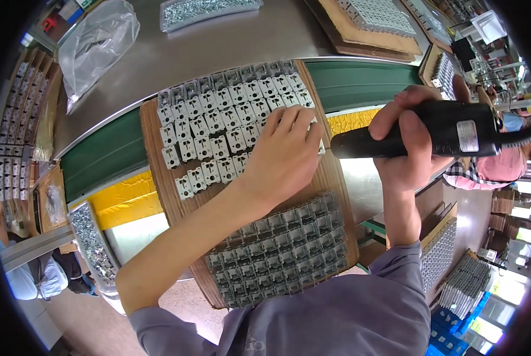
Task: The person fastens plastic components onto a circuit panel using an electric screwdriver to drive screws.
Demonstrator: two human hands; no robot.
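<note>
My right hand (411, 136) is wrapped round a black electric screwdriver (443, 127). The tool lies nearly level, its tapered end at the board's right edge and its cable leaving on the right. My left hand (283, 157) reaches over the right end of rows of small white-faced parts (203, 124). Its fingers are bent and close together on those parts; what the fingertips grip is hidden. Both the white-faced parts and a block of dark grey housings (283, 249), nearer my body, sit on a brown wooden board (176, 204).
A tray of small screws (209, 13) stands at the back, and a bin of metal pieces (93, 243) at the left. A clear plastic bag (99, 50) lies back left. Boards of parts (378, 18) rest back right. Another person (491, 163) is at the far right.
</note>
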